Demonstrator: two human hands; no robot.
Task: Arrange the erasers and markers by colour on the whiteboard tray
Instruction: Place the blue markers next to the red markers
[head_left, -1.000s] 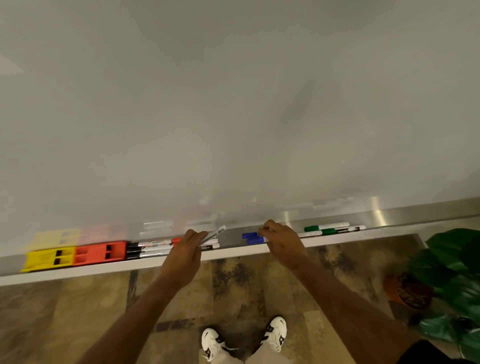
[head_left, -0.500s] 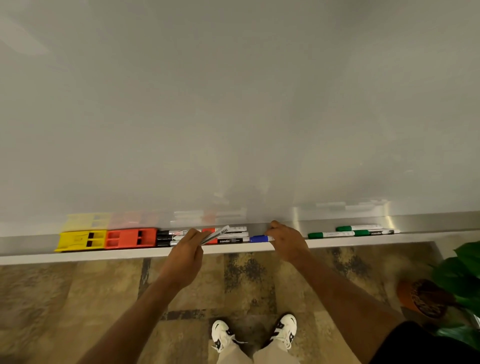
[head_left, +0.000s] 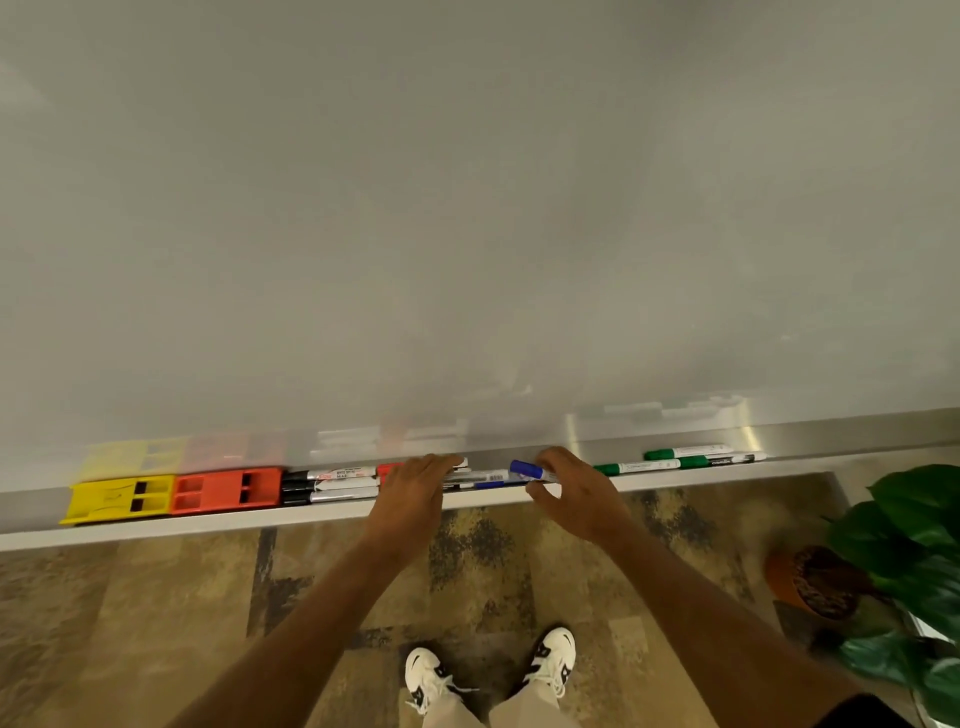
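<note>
The whiteboard tray (head_left: 363, 512) runs along the foot of the board, and from its left end a yellow eraser (head_left: 120, 499) sits touching an orange eraser (head_left: 227, 490). Just beside the orange one lie three black markers (head_left: 332, 486) stacked front to back, caps pointing left. A bit of red (head_left: 388, 470), probably a red marker's cap, peeks out behind the left hand (head_left: 413, 496).

That left hand lies flat over the tray, fingers pressed together and stretched to the right across the marker barrels; whether it actually grips any of them I cannot tell. The right hand (head_left: 576, 493) is curled, pinching a blue marker (head_left: 527, 470) between thumb and fingers, the blue cap sticking out to the left, just above the tray. Another blue-marked marker (head_left: 480, 483) rests in the tray between the two hands.

Further right, well apart from the hands, three green markers (head_left: 680, 460) lie together in the tray. A potted plant (head_left: 893, 561) stands on the floor at the right.
</note>
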